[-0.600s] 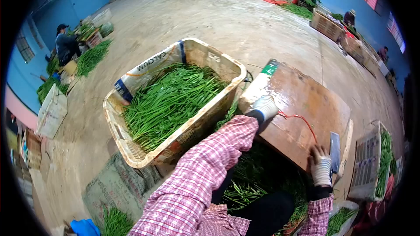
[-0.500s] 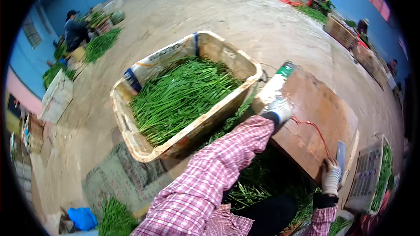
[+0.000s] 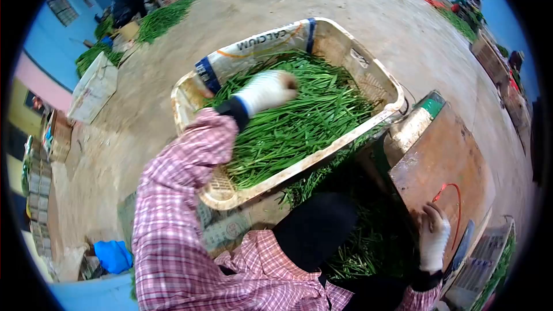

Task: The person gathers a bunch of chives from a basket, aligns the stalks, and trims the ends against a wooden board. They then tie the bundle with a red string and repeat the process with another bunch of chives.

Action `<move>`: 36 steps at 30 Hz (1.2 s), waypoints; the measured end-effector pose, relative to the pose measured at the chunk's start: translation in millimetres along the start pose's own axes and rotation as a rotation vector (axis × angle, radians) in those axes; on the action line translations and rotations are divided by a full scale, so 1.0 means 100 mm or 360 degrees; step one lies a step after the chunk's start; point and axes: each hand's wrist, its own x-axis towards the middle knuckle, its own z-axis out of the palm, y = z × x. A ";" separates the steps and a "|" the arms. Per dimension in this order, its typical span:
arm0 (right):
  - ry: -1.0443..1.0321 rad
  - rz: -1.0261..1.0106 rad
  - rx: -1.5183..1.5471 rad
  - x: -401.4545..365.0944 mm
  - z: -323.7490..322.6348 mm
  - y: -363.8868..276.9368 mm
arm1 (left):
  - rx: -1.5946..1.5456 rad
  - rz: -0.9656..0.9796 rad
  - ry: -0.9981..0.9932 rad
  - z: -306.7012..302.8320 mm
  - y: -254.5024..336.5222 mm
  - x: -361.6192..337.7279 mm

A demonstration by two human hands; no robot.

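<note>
My left hand [image 3: 269, 92], in a white glove, is over the cut green stems [image 3: 299, 121] in the large white plastic crate [image 3: 311, 170]. Motion blurs its fingers, and whether it holds any stems does not show. At the lower right, my gloved right hand [image 3: 433, 239] is at the near edge of a brown wooden board [image 3: 443, 161]. Its bent bare fingertips are at the end of a red cord [image 3: 459, 213] and appear to pinch it. Beside that hand, along the board's right edge, lies a flat metal blade [image 3: 462, 245].
Another crate of greens [image 3: 481, 276] stands right of the board. Loose greens lie in shadow by my legs. A blue bag [image 3: 113, 256] and a white crate [image 3: 93, 89] are at left. One person [image 3: 128, 1] works at back left; others sit along the right wall.
My left hand has gone from the board's far left corner to above the greens in the crate. My right hand stays by the board's near edge. The view has shifted left and down.
</note>
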 end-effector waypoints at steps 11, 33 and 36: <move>-0.0132 -0.0836 0.0247 1.38 1.30 -1.17 | -0.0379 0.0121 0.0323 1.26 -0.46 1.10; -0.0325 -0.0677 0.0765 1.48 1.78 -0.97 | 0.0061 -0.0389 -0.0487 2.35 0.41 2.28; -0.0271 -0.0687 0.0770 1.47 1.80 -0.99 | 0.0200 -0.0434 -0.0423 2.34 0.50 2.32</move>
